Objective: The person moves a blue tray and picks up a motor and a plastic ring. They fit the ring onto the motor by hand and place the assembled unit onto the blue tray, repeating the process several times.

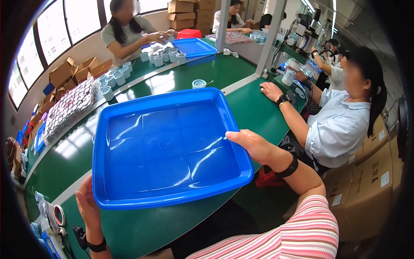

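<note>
The empty blue plastic tray, likely light, stiff and slick, is hovering over the green workbench, with the left hand and right hand gripping its opposite rims, the sensible holds.

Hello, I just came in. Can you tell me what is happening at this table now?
A person holds an empty blue tray over a green worktable, the left hand at its near-left corner and the right hand on its right rim. A co-worker in a white shirt sits on the right with a hand on the table. Farther along, another person handles small white containers beside a second blue tray.
</note>
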A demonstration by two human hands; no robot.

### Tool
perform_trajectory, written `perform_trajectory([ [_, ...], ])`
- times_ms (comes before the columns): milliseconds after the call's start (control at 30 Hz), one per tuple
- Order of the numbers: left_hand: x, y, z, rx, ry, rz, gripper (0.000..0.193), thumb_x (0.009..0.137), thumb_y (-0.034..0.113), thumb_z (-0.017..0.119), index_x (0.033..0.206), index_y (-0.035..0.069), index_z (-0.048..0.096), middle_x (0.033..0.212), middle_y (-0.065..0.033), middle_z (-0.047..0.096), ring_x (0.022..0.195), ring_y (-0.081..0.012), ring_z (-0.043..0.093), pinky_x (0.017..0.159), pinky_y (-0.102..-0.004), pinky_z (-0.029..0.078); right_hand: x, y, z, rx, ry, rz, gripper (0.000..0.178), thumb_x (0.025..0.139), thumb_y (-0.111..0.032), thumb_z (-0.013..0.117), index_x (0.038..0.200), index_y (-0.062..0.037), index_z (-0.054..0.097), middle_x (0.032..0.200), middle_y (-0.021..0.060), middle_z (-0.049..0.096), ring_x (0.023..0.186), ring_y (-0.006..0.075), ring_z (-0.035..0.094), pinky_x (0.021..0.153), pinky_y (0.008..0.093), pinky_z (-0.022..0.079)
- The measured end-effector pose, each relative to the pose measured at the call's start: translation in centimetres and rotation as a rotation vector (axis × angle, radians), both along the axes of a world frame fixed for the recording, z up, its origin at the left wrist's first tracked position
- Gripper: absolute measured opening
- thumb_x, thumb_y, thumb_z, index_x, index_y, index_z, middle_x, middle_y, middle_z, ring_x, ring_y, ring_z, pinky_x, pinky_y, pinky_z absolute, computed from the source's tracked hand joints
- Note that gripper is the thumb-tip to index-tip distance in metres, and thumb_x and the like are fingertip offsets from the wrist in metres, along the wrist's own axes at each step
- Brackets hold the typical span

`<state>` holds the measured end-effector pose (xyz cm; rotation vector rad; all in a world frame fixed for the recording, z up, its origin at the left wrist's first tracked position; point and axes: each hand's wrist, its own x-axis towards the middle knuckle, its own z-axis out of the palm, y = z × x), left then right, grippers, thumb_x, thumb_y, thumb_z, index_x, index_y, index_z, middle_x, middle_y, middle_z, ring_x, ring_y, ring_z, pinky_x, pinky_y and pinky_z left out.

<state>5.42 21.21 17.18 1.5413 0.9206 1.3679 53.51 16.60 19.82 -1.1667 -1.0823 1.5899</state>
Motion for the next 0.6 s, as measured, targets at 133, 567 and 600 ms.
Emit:
perform_trajectory([
  [133,-2.9,0.1,0.5,0.096,0.079,0.037,0.064,0.112,0.051,0.029,0.119,-0.002,0.064,0.096,-0.0113,0.069,0.088,-0.0174,0.067,0.083,-0.0294,0.051,0.4,2.1,2.2,-0.003,-0.048,0.022,0.050,0.107,-0.037,0.051,0.132,0.0061,0.057,0.117,0.0144,0.071,0.101,0.0196,0.071,0.091,0.0332,0.058],
  [567,-6.7,0.0,-1.7,0.125,0.243,0.489,0.062,0.112,0.048,0.029,0.110,-0.002,0.066,0.086,-0.0098,0.067,0.072,-0.0169,0.065,0.073,-0.0297,0.051,-0.9,8.4,4.3,-0.019,-0.096,0.039,0.052,0.106,-0.037,0.052,0.132,0.0072,0.057,0.118,0.0155,0.071,0.099,0.0193,0.071,0.087,0.0338,0.059],
  [600,-6.3,0.2,-1.5,0.075,0.191,0.378,0.062,0.112,0.049,0.029,0.115,-0.002,0.064,0.092,-0.0105,0.068,0.077,-0.0175,0.067,0.075,-0.0302,0.053,-1.1,8.9,4.3,-0.009,-0.115,0.065,0.052,0.106,-0.037,0.052,0.133,0.0070,0.056,0.119,0.0154,0.070,0.100,0.0191,0.071,0.089,0.0340,0.059],
])
